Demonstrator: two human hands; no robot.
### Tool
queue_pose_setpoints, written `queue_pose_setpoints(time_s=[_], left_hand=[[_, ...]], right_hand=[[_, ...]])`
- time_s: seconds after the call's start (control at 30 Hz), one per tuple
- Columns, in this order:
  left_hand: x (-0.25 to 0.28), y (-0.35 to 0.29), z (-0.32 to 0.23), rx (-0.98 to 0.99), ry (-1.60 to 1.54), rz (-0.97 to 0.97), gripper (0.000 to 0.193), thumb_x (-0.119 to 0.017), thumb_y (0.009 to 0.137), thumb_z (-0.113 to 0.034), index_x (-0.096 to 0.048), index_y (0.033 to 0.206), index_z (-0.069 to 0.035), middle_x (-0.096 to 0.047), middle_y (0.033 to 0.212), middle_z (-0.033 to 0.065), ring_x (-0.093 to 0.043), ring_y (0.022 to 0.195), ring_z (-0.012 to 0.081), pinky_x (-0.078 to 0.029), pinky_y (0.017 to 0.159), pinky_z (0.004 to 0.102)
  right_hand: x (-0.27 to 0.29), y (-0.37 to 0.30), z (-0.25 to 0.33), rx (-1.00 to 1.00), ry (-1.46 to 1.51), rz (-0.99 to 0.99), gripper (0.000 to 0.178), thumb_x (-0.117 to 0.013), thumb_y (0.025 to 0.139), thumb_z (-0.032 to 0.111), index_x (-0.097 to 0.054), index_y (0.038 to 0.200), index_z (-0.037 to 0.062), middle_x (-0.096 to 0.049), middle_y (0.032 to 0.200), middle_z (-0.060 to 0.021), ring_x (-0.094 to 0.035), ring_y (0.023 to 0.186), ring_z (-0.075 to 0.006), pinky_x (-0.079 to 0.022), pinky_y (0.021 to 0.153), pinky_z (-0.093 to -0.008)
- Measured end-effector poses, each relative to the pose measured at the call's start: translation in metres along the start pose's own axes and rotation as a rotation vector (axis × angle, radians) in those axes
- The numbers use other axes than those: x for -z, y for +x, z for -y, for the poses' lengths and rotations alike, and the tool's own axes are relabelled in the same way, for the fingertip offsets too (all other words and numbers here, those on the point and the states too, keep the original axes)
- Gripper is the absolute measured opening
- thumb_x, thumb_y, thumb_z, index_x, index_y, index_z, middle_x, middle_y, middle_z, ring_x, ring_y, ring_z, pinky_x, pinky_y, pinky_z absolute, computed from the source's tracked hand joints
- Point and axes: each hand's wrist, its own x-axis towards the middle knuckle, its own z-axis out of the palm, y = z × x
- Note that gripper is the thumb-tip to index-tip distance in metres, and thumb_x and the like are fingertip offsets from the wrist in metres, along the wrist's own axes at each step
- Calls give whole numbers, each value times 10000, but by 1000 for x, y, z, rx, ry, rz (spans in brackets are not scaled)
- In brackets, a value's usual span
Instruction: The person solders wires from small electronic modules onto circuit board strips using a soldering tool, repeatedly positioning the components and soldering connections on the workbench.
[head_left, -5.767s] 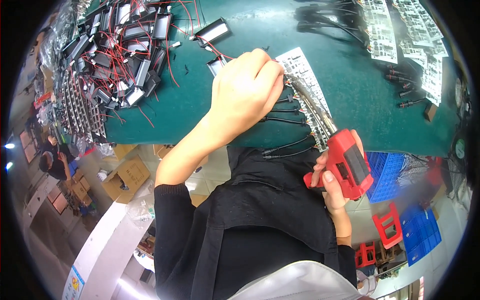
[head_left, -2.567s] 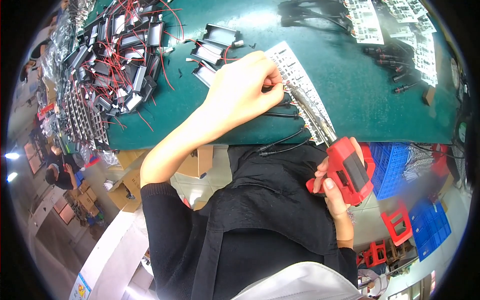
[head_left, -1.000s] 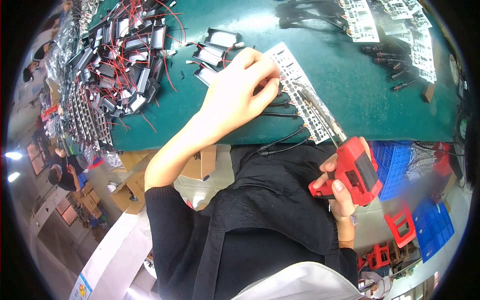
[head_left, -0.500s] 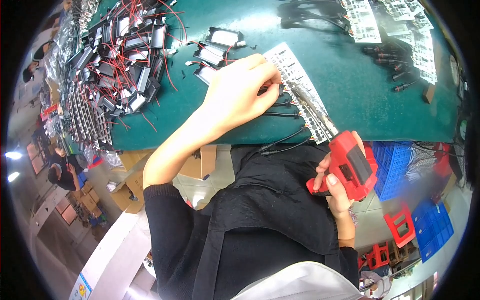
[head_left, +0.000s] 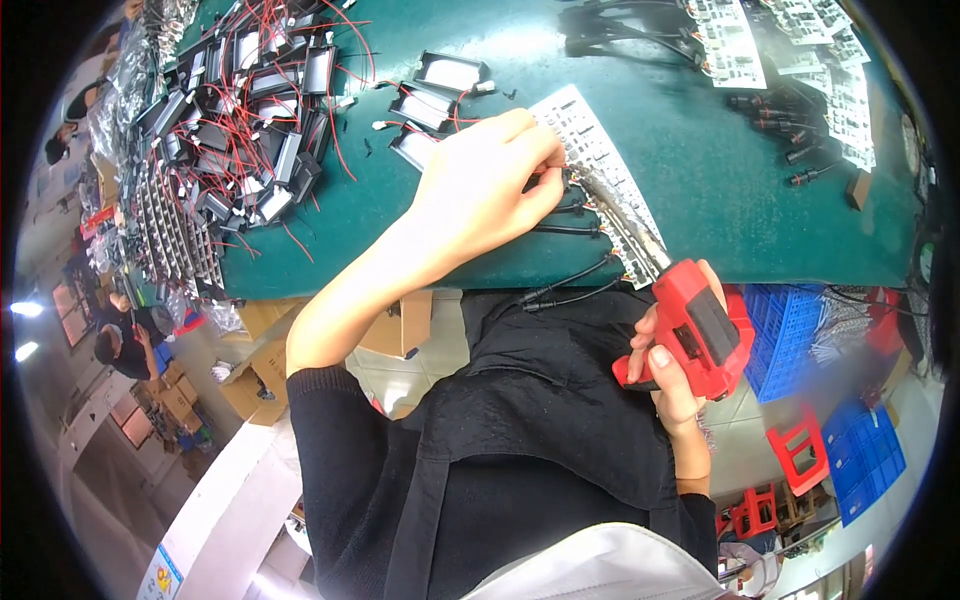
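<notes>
Pinning the white strip (head_left: 600,180) mid-frame, our left hand (head_left: 480,190) steadies it, fingers pinched on a black wire (head_left: 570,232). Our right hand (head_left: 672,375) grips the red tool (head_left: 705,330) (tip at the strip's lower end).

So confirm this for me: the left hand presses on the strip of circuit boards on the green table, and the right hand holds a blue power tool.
Not quite. The head view shows the power tool in the right hand is red, not blue. The left hand does press on the strip of circuit boards on the green table.

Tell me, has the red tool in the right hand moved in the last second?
Yes. The red tool has risen toward the near edge of the green table, close to the strip's end.
</notes>
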Motion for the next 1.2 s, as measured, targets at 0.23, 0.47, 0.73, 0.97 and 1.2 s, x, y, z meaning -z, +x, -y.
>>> queue_pose_setpoints(time_s=[0.23, 0.47, 0.73, 0.97, 1.2], left_hand=[[1, 1, 0, 10, -13, -19, 80, -663, 745, -69, -605, 796, -49, -566, 709, 52, -610, 636, 178, -487, 578, 283], [3, -1, -3, -38, 101, -32, 100, -641, 758, -129, -578, 809, -70, -549, 742, 75, -603, 709, 254, -484, 600, 354], [100, 31, 85, -335, 666, -7, 236, -615, 724, -63, -625, 959, -85, -626, 980, 53, -612, 895, 259, -494, 789, 380], [139, 52, 143, -728, 817, 237, 229, -597, 713, -95, -633, 936, -134, -580, 1145, 35, -559, 1055, 237, -466, 917, 342], [147, 57, 152, -794, 945, 470, 229, -561, 761, -144, -612, 970, -66, -551, 1242, 36, -527, 1160, 204, -391, 1048, 357]], right_hand=[[-5, -3, 11, 82, 57, -89, 901, -672, 769, 191, -114, 1457, 23, -546, 908, -142, -560, 732, -189, -524, 509, -279], [-1, -3, 6, 199, 121, -27, 858, -630, 791, 124, -97, 1454, 15, -553, 927, -178, -562, 674, -204, -534, 513, -288], [8, 0, 7, 370, -5, -91, 773, -551, 766, 147, -191, 1407, -90, -511, 905, -159, -529, 740, -180, -467, 433, -217], [11, -4, 8, 416, 26, -92, 750, -541, 784, 112, -183, 1415, -80, -513, 922, -164, -535, 756, -184, -482, 460, -224], [15, -7, 5, 360, 50, -82, 779, -550, 789, 117, -143, 1431, -53, -511, 939, -169, -538, 762, -188, -483, 467, -227]])
